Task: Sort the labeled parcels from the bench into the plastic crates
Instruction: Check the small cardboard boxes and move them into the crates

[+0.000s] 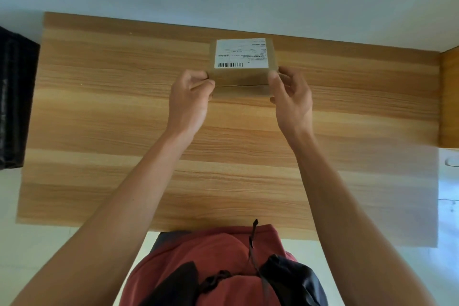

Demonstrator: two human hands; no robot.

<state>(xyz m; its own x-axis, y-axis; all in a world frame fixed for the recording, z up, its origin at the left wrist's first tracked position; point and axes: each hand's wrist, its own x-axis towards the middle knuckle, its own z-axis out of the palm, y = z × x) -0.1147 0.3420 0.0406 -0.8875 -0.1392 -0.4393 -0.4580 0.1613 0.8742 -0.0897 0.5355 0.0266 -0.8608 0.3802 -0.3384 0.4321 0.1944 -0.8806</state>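
Pick-up step: the left hand [191, 97] and right hand [290, 97] grasp opposite ends of the brown cardboard parcel with white shipping label [241, 77] at the far edge of the wood-grain bench [124, 119]. Next, read the label and carry the parcel to the matching crate; no crate can be identified in view.

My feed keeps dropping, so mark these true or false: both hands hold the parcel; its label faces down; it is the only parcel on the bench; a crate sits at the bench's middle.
1. Both hands hold the parcel: true, left hand and right hand grip its ends.
2. Label faces down: false, the label faces up.
3. Only parcel on the bench: true.
4. Crate at bench's middle: false, none there.
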